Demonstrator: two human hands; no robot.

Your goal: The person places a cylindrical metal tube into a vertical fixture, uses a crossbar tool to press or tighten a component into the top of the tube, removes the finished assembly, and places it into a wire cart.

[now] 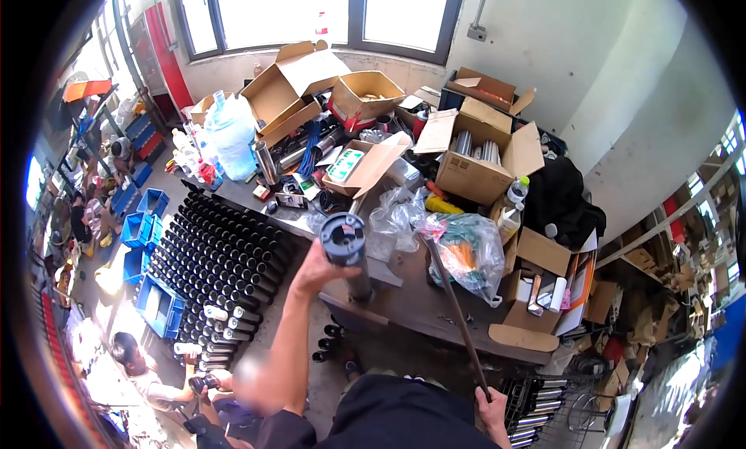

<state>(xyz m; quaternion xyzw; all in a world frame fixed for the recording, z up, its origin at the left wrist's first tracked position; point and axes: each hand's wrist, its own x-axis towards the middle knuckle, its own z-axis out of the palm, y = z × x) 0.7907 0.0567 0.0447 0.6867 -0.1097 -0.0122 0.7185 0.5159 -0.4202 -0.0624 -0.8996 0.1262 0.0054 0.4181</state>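
My left hand (320, 270) is wrapped round the upper part of a dark grey metal tube (359, 284). The tube stands upright at the front edge of the workbench, and a round collar (343, 237) with notches and a hole in its middle tops it. Low on the right, my right hand (491, 408) is closed on the near end of a long, thin brown rod (457, 313). That rod slants up and away over the bench, its far end beside a clear plastic bag (470, 255) with orange and green contents.
Cardboard boxes (474, 177), loose parts and a large water jug (231, 138) crowd the brown workbench (404, 317). Rows of black tubes (221, 247) stand on the floor at left, by blue crates (159, 305). Another person (148, 375) sits there holding a part. A wire rack (544, 410) is at lower right.
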